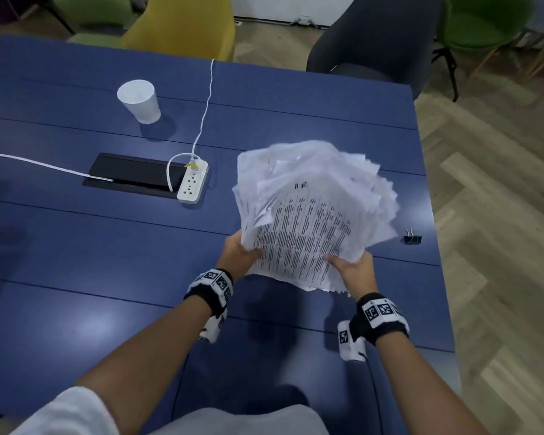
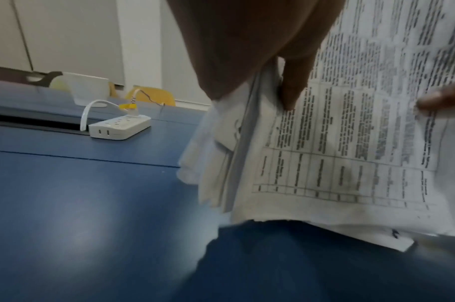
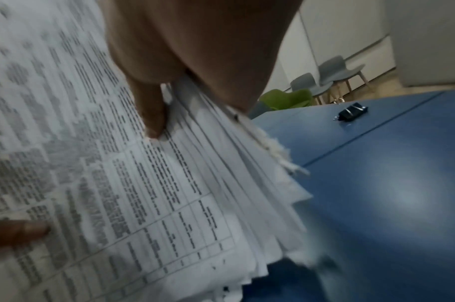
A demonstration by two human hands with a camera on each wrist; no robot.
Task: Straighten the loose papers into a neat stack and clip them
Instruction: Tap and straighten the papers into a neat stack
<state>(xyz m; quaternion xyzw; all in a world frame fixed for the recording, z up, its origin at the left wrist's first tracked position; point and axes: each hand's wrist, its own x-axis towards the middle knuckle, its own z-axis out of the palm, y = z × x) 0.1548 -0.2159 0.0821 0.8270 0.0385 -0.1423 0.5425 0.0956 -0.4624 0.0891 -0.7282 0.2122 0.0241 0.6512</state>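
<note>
Both hands gripped the fanned, uneven stack of printed papers above the blue table: left hand and right hand at its near corners, thumbs on top. The black binder clip lay just beside it.

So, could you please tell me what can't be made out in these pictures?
- Printed text on the papers: blurred in every view.
- Left hand fingers: hidden beneath the sheets, head view.
- Right hand fingers: likewise hidden.
- Binder clip: too small in the head view, blurred in the right wrist view.
- Paper cup contents: not visible.
</note>
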